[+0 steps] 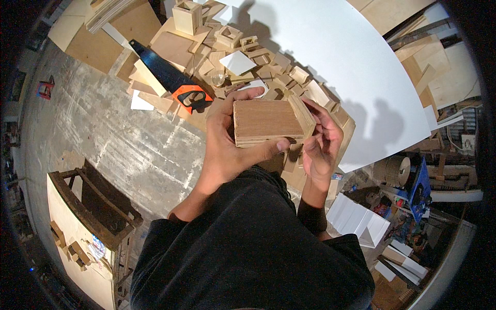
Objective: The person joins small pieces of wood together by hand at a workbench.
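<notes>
A small plywood box with a brown face and layered edges is held up in front of my body. My left hand is closed around its left end, with the thumb along the near edge. At the right end, a thin pale plywood strip stands at an angle against the box. The fingers of my right hand curl behind that strip and the thumb is near its lower end. The palm side of the box and part of the right fingertips are hidden.
Beyond my hands lies a heap of plywood offcuts and small wooden boxes. A handsaw with an orange handle rests left of it. A large white sheet spreads at the right. A wooden bench stands at lower left, a white box at right.
</notes>
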The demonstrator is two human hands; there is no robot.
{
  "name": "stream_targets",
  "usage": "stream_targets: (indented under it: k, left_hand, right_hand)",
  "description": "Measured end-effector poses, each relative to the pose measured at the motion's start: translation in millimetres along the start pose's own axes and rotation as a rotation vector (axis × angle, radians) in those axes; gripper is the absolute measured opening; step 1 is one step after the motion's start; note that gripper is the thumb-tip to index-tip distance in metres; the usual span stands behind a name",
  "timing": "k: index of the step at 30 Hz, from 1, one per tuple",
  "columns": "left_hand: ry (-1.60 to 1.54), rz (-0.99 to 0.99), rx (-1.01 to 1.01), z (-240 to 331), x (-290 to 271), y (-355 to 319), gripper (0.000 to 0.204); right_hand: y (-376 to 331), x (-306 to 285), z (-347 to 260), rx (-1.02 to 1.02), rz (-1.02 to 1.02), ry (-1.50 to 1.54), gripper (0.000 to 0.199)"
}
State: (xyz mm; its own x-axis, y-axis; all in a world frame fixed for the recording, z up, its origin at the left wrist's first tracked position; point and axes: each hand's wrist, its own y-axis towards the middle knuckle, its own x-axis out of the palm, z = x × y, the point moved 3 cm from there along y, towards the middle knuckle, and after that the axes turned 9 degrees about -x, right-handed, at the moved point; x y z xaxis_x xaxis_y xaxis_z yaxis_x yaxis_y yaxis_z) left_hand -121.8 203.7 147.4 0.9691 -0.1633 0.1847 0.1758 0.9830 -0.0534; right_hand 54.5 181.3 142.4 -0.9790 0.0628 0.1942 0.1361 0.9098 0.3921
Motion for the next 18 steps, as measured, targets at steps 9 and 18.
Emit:
stream_targets:
  k: [9, 18]
  left_hand:
    - [-0.043, 0.002, -0.013, 5, 1, -1, 0.085]
    - [0.040, 0.121, 0.342, 2, 17, -6, 0.084]
  right_hand:
    - [0, -9, 1, -0.008, 0.017, 0.063, 0.074]
    - [-9, -12, 3, 0.059, 0.010, 0.212, 0.076]
